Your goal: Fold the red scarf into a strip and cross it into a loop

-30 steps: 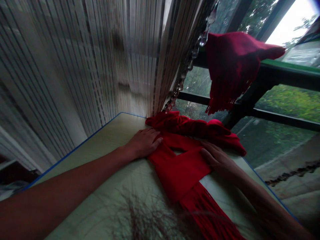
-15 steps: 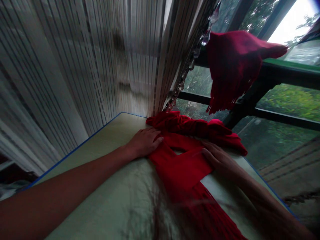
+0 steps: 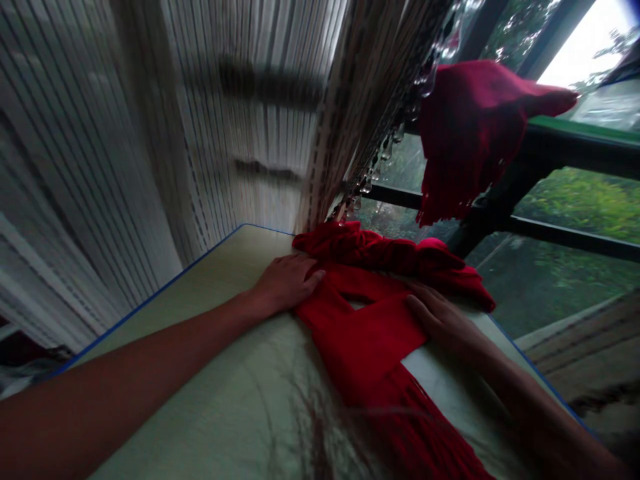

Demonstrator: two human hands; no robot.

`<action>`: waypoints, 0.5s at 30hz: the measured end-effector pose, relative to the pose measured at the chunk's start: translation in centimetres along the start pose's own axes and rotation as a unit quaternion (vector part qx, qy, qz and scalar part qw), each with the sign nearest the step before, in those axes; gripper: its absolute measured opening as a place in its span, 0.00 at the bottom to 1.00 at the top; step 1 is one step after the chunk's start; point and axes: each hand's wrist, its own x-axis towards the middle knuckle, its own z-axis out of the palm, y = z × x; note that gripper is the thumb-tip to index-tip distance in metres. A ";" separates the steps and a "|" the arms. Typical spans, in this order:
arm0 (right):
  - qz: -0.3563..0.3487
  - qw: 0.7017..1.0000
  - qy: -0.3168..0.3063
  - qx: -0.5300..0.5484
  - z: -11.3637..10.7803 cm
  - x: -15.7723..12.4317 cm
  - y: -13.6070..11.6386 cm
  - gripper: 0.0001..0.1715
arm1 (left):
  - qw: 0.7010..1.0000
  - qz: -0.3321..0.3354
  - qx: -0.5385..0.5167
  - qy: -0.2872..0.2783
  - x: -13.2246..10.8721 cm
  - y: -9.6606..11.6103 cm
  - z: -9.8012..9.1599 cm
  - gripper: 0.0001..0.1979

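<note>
Across the pale tabletop (image 3: 215, 300) | left hand (image 3: 285, 285), right hand (image 3: 443, 323) staying open, flat against the crossed red fringed scarf (image 3: 365, 340) | nothing clamped, barely shifting

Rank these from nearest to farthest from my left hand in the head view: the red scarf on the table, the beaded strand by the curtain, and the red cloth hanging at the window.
From your left hand:
1. red fringed scarf: on the table, at the fingertips, to the hand's right.
2. beaded strand: along the curtain edge, up and right.
3. red fringed cloth: at the window, farthest up and right.
</note>
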 end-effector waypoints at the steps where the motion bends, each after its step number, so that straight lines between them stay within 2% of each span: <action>1: 0.002 1.000 0.002 0.001 0.0 0.0 0.0 0.44 | 1.000 -0.001 0.000 0.000 0.0 0.0 0.0 0.25; 12: -0.005 1.000 0.015 -0.003 -0.4 0.1 -0.1 0.43 | 1.000 0.010 0.004 0.013 -0.2 0.4 -0.5 0.23; 15: -0.057 0.998 0.021 -0.002 -0.1 -0.1 -0.6 0.39 | 0.999 0.043 0.007 0.018 -0.3 0.9 -0.9 0.23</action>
